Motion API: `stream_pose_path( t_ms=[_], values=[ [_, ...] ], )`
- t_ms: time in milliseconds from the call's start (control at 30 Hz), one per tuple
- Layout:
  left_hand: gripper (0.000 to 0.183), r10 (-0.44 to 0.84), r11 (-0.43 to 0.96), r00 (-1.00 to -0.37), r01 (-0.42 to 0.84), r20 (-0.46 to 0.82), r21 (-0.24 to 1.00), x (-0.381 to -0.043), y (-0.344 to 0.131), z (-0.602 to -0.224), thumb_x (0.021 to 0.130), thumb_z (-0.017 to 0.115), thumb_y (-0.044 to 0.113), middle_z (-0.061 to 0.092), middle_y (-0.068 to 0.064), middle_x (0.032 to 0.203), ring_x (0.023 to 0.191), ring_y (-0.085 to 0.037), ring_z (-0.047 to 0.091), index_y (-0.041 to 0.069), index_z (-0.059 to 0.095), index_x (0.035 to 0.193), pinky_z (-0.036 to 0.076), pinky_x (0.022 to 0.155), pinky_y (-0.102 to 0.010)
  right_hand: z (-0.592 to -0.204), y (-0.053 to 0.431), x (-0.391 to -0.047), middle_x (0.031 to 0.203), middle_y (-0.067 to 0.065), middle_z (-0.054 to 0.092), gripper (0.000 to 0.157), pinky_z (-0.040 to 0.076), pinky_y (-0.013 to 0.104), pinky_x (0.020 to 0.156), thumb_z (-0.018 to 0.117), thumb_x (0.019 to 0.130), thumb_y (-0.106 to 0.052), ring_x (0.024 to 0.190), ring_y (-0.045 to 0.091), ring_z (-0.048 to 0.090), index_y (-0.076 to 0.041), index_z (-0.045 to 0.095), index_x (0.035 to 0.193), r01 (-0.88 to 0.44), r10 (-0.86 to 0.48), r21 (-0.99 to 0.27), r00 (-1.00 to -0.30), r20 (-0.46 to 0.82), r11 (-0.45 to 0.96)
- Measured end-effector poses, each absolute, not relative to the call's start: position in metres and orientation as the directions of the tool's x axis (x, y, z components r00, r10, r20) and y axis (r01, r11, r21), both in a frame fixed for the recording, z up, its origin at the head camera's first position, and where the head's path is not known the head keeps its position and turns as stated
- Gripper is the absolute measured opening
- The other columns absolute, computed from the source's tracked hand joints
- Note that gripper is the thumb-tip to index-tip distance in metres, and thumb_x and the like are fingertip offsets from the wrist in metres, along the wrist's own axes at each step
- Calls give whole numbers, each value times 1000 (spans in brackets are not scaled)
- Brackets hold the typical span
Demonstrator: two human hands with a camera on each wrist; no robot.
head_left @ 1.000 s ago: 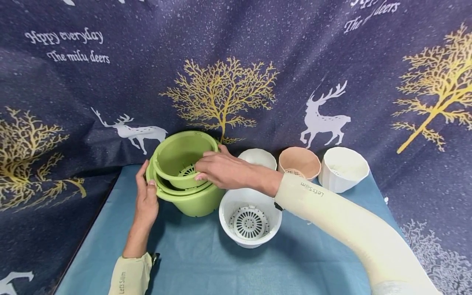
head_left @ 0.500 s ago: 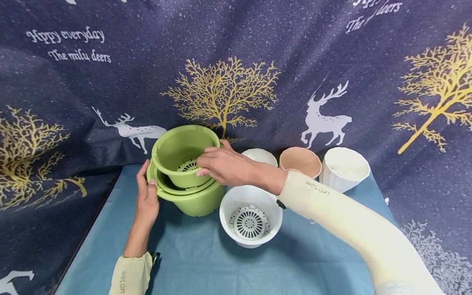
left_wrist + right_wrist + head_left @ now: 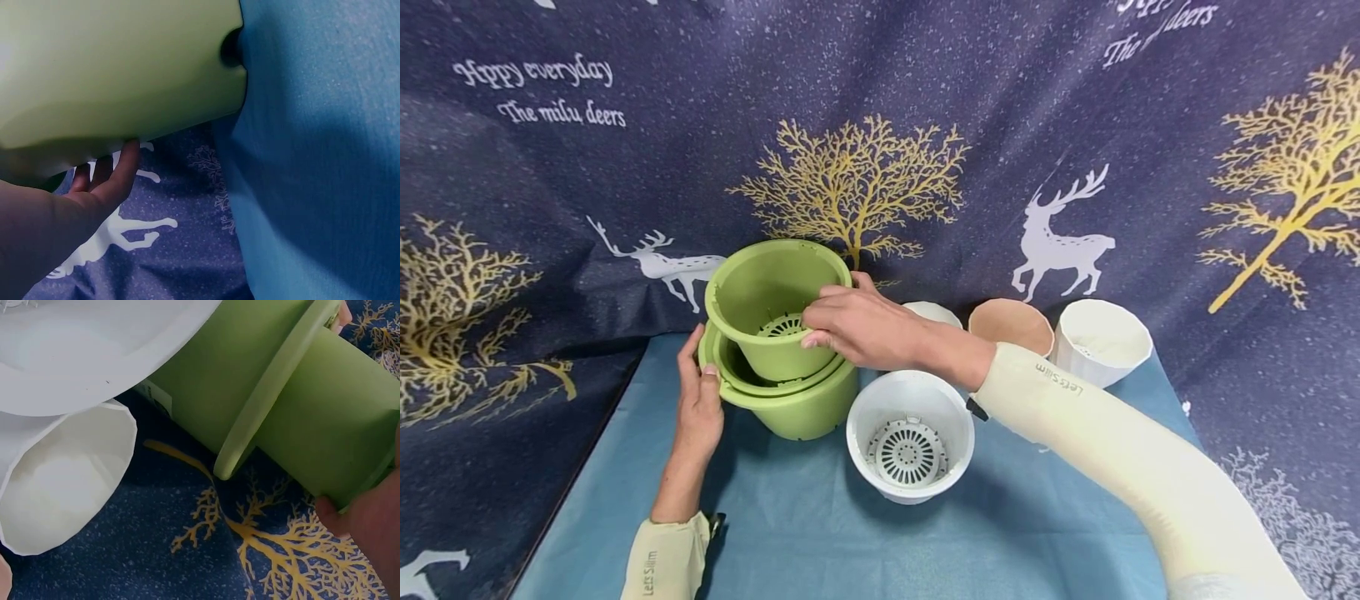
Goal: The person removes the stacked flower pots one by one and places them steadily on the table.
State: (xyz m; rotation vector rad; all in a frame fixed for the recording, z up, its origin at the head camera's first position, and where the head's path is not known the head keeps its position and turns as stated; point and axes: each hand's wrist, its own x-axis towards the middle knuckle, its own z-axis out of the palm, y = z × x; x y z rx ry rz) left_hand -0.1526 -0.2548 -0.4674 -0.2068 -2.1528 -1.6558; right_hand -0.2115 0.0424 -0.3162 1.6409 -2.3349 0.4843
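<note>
My right hand (image 3: 880, 329) grips the right rim of a smaller green flowerpot (image 3: 786, 357), which has a slotted base. This pot is partly raised out of a larger green flowerpot (image 3: 808, 412) and tilts toward me. At the left, my left hand (image 3: 698, 412) holds the larger pot by its rim, thumb on the near side. The left wrist view has the fingers (image 3: 128, 165) against that pot's outer wall. In the right wrist view, much of the smaller pot (image 3: 331, 412) stands clear of the larger pot's rim (image 3: 269, 400).
A pale grey pot (image 3: 865, 475) with a slotted base stands right of the green pots. Along the back are a white pot (image 3: 934, 313) partly behind my right arm, a terracotta-coloured pot (image 3: 1011, 325) and another white pot (image 3: 1105, 337). A patterned cloth (image 3: 925, 192) hangs behind the table.
My right hand has lifted the smaller green pot upward, so more of its side shows above the larger pot. My left hand and the larger pot have stayed in place.
</note>
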Motion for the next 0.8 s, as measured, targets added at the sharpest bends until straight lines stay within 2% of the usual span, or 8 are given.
stream_pose_path(
  t_ms=[333, 567, 800],
  values=[
    [55, -139, 267, -898, 372, 418, 889, -154, -255, -468, 116, 34, 17, 25, -8, 174, 152, -14, 32, 14, 22, 169, 29, 115, -14, -310, 46, -209, 80, -11, 54, 27, 32, 48, 92, 58, 108, -35, 90, 13, 49, -21, 54, 85, -947, -863, -129, -321, 390, 294],
    [55, -127, 281, -897, 377, 424, 882, -154, -256, -467, 116, 33, 17, 24, -8, 174, 152, -15, 32, 15, 21, 170, 29, 115, -14, -303, 51, -207, 79, -9, 51, 27, 30, 46, 89, 59, 108, -32, 89, 13, 48, -21, 52, 85, -950, -855, -159, -310, 416, 267],
    [55, -130, 284, -902, 365, 412, 887, -153, -256, -467, 116, 32, 19, 26, -8, 173, 152, -16, 32, 17, 20, 170, 30, 114, -14, -300, 57, -206, 82, -9, 55, 25, 31, 50, 97, 61, 107, -29, 91, 14, 50, -20, 54, 85, -956, -851, -147, -294, 434, 255]
  ],
)
